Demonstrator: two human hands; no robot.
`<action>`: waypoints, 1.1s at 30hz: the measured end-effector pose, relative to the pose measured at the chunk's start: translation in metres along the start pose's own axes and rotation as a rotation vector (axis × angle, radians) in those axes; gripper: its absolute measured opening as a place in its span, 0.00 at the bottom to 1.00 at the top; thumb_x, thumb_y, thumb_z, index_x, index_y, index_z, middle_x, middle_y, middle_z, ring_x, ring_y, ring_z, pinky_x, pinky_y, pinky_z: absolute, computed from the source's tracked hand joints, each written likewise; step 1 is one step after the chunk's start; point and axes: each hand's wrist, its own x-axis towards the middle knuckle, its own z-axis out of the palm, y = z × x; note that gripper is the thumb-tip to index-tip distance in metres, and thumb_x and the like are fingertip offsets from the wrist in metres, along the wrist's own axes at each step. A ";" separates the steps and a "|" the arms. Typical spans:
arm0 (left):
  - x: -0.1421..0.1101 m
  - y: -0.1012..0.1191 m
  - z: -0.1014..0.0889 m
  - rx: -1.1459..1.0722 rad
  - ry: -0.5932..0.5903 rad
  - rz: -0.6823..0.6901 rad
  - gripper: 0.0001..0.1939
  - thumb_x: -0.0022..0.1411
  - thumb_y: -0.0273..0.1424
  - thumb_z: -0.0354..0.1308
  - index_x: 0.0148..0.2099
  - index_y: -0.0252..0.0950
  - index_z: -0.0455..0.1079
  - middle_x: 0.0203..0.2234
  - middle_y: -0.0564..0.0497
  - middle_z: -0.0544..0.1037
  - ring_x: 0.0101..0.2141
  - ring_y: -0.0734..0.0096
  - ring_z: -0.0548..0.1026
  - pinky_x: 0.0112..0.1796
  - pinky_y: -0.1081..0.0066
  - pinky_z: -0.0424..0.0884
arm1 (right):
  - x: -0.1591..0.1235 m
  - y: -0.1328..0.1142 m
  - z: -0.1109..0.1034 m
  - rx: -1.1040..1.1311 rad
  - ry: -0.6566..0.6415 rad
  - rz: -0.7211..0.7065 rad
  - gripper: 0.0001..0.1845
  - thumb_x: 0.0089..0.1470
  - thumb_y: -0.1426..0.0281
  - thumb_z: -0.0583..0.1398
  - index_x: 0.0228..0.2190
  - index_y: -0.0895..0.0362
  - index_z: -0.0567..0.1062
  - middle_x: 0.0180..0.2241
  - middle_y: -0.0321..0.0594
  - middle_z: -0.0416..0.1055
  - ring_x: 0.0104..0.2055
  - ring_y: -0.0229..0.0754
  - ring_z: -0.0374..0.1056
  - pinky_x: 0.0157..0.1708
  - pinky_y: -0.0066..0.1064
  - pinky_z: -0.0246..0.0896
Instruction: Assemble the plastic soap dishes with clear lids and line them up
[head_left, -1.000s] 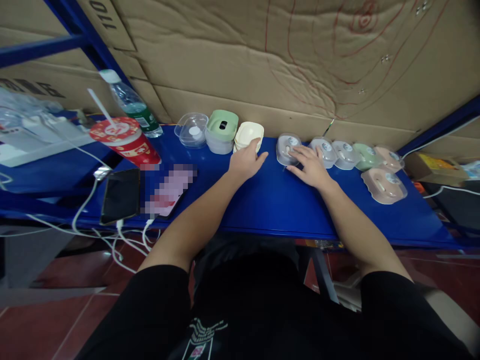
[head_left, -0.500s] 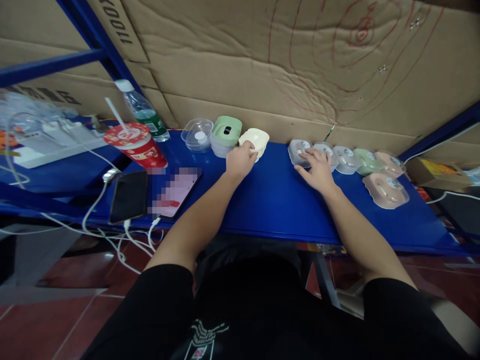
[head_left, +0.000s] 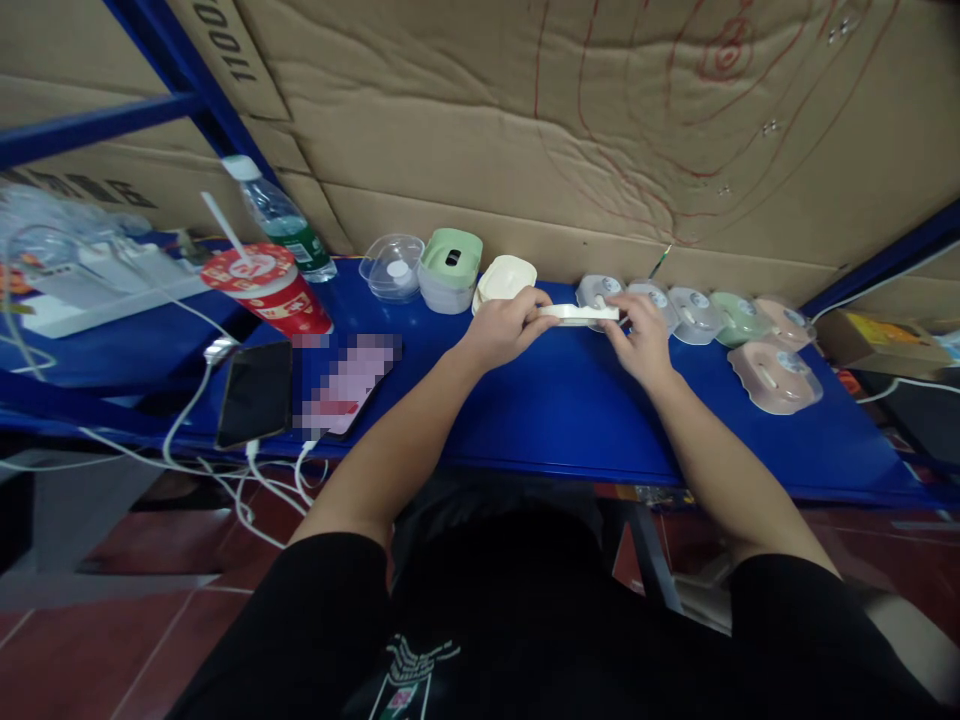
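Observation:
A flat cream tray piece (head_left: 581,313) hangs just above the blue shelf (head_left: 540,410), held at both ends. My left hand (head_left: 504,328) is closed on its left end and my right hand (head_left: 641,338) pinches its right end. Behind my left hand stands a stack of cream trays (head_left: 504,278). To its left are a green-lidded stack (head_left: 449,268) and a clear lid (head_left: 392,267). A row of covered trays (head_left: 694,314), clear, green and pink, runs along the back right, and a pink one (head_left: 774,374) lies nearer.
A red paper cup with a straw (head_left: 266,291) and a water bottle (head_left: 281,222) stand at the left. A dark phone (head_left: 253,392) and a second phone (head_left: 345,384) lie near the shelf's front edge, with white cables (head_left: 225,480) hanging down. Cardboard (head_left: 600,130) backs the shelf.
My left hand has lifted one cream piece off the cream stack and carried it right. My right hand has left the clear covered tray and taken the piece's other end.

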 end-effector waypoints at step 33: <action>0.008 -0.031 -0.038 0.153 0.374 -0.230 0.14 0.77 0.43 0.54 0.57 0.43 0.69 0.54 0.42 0.78 0.55 0.54 0.78 0.53 0.58 0.76 | -0.004 0.004 0.013 0.209 -0.134 0.064 0.42 0.67 0.40 0.57 0.70 0.51 0.69 0.53 0.49 0.82 0.29 0.43 0.74 0.38 0.44 0.79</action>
